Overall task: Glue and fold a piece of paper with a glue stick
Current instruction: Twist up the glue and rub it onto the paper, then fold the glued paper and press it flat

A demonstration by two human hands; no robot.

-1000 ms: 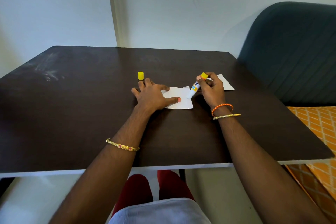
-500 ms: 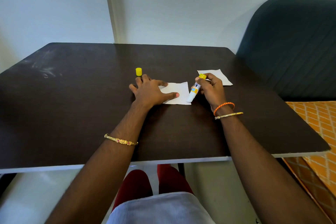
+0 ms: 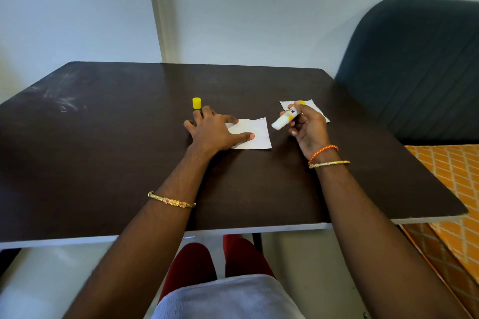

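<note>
Your dark table (image 3: pixel 103 163) and what lies on it

You have a dark brown tabletop with a pale edge along the near side and faint whitish smears toward its far left corner. Near the middle lies a white paper (image 3: pixel 255 134), flat, with your left hand (image 3: pixel 212 132) spread flat on its left part, thumb and fingers pressing it to the surface. Just beyond that hand, toward the far edge, a small yellow cap (image 3: pixel 196 103) stands upright on the table, touching nothing else that you can make out. Toward the right edge a second white paper (image 3: pixel 315 109) lies flat, partly hidden.
</note>
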